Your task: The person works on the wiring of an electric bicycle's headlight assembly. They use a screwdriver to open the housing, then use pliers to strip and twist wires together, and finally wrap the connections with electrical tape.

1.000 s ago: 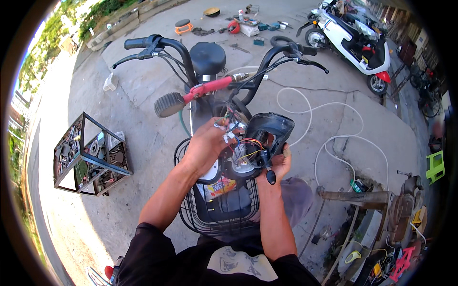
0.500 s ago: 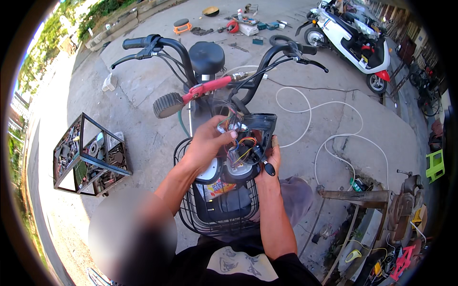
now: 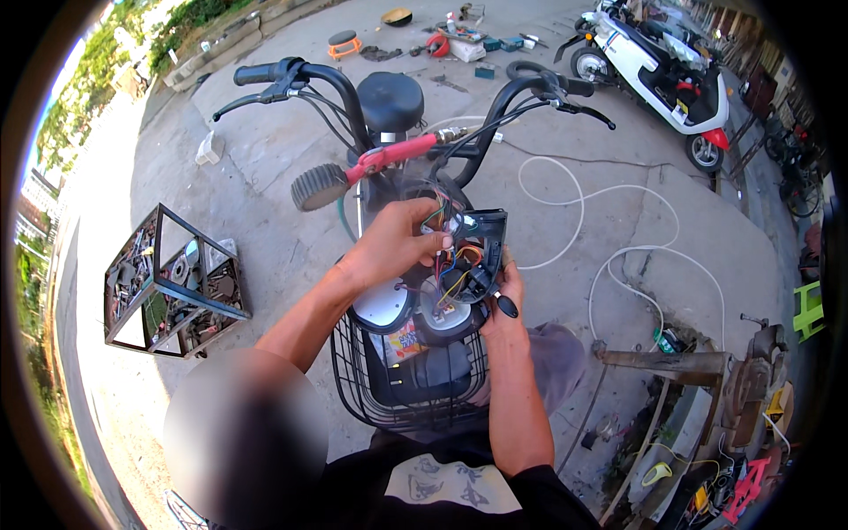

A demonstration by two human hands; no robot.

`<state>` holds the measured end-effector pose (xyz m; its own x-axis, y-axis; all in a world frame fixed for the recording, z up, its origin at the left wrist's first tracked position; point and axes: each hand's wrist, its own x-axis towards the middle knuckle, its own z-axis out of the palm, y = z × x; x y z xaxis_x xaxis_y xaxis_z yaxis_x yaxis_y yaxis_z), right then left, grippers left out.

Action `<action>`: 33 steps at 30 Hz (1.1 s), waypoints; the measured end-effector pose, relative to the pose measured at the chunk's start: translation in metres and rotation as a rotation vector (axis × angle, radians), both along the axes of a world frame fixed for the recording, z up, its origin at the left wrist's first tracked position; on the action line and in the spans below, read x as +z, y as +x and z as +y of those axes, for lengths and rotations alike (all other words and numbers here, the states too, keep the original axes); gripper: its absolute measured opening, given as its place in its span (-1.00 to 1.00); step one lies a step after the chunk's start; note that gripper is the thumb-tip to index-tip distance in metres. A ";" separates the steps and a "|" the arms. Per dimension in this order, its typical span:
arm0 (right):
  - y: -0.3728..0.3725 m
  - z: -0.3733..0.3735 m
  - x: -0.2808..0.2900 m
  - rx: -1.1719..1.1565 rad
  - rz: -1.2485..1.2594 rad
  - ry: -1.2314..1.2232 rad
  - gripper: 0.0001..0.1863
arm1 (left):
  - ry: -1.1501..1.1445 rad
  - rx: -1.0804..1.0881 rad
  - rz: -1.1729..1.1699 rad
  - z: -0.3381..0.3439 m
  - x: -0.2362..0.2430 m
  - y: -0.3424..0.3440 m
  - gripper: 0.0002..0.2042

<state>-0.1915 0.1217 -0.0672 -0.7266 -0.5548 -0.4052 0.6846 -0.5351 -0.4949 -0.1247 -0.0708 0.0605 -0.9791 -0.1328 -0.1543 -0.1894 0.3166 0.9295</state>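
Observation:
In front of the handlebar, my left hand (image 3: 395, 240) is closed in a pinch on a bundle of thin coloured wires (image 3: 452, 215). My right hand (image 3: 511, 293) grips the lower right side of an open black plastic housing (image 3: 495, 231), keeping it tilted with its wired inside facing up. More red, orange and yellow wires (image 3: 466, 256) loop inside it. A black oval key head (image 3: 506, 306) sticks out beside my right hand. Below the wires are two round lamps, a white-faced one (image 3: 382, 303) and a clear one (image 3: 444, 315). My left fingertips are partly hidden among the wires.
The wire basket (image 3: 349, 389) holds a black item and a colourful packet. A red tyre inflator (image 3: 397, 156) lies across the bike before its black handlebar (image 3: 344, 97). A metal-framed parts box (image 3: 159, 287) stands left; a pale hose (image 3: 579, 216) curls right, near a bench vise (image 3: 755, 371).
My left hand has turned more back-up, its fingers closing down among the wires. The housing stays in my right hand, slightly tilted. The whole view has shifted a little.

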 end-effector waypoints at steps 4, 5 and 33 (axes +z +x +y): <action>0.004 0.003 0.011 -0.025 -0.004 -0.032 -0.45 | 0.075 -0.034 0.023 -0.004 -0.010 0.000 -0.80; 0.002 0.005 0.006 -0.035 0.003 -0.061 -0.46 | 0.062 -0.053 0.021 -0.005 -0.012 0.001 -0.74; -0.004 0.016 -0.031 0.056 0.010 -0.328 -0.44 | -0.552 -0.312 0.364 -0.020 0.030 0.014 -0.28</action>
<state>-0.1959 0.1379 -0.0979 -0.6942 -0.6940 -0.1912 0.7136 -0.6286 -0.3093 -0.1107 -0.0908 0.0908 -0.9605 0.1967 0.1971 0.2771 0.7459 0.6057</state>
